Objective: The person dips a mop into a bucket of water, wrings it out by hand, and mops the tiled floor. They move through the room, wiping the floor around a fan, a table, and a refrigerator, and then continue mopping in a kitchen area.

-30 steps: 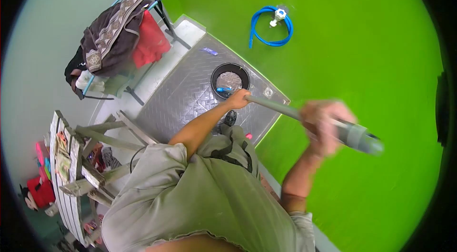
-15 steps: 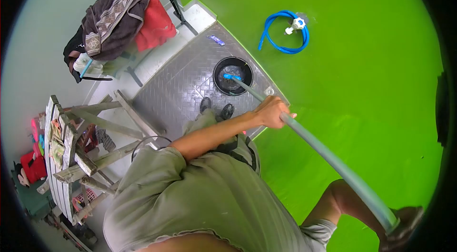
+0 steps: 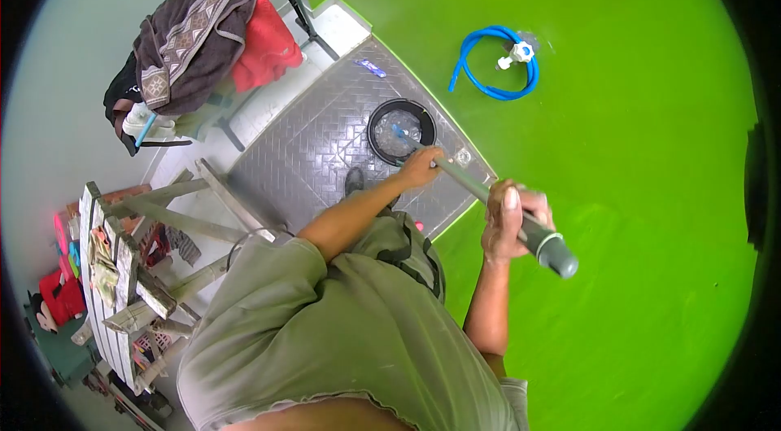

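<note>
Left hand [image 3: 421,167] and right hand [image 3: 517,221] have shifted towards the bucket [image 3: 374,123] since a moment ago; right clasped round the pole [image 3: 465,179] near its top, left grasping it lower; its blue head [image 3: 399,131] inside the bucket on the floor [image 3: 309,134]; hard sideways leverage might tip the bucket over.

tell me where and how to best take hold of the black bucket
The black bucket is probably best taken by its rim at the picture's left, coming from above: it stands upright, its round, open-topped rim bare on that side, while the grey pole slants out over the lower right, with the left hand close by.
</note>
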### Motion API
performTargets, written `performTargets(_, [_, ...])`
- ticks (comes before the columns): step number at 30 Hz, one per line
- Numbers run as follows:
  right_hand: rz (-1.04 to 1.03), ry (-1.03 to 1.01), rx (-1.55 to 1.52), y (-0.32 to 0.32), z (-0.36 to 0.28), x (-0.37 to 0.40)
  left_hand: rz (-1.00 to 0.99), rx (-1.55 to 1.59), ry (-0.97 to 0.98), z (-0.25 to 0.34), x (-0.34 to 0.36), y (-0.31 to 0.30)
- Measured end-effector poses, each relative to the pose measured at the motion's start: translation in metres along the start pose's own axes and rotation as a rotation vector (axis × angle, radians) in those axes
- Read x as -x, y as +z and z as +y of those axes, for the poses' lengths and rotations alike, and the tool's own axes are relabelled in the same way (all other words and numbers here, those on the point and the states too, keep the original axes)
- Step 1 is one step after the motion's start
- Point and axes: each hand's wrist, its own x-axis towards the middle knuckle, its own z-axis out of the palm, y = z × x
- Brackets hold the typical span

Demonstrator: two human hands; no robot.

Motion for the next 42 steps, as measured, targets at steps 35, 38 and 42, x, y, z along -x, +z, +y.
performTargets(35, [0.263,0.144,-0.277,-0.008,-0.02,-0.018,-0.371,0.006,-0.128,0.038,-0.036,-0.012])
performTargets(38, [0.169,0.06,-0.414,-0.031,-0.073,-0.032,-0.328,0.033,0.074,0.076,-0.02,-0.018])
performTargets(42, [0.227,0.124,-0.355,-0.032,-0.067,-0.02,-0.213,0.118,0.104,0.083,-0.006,-0.024])
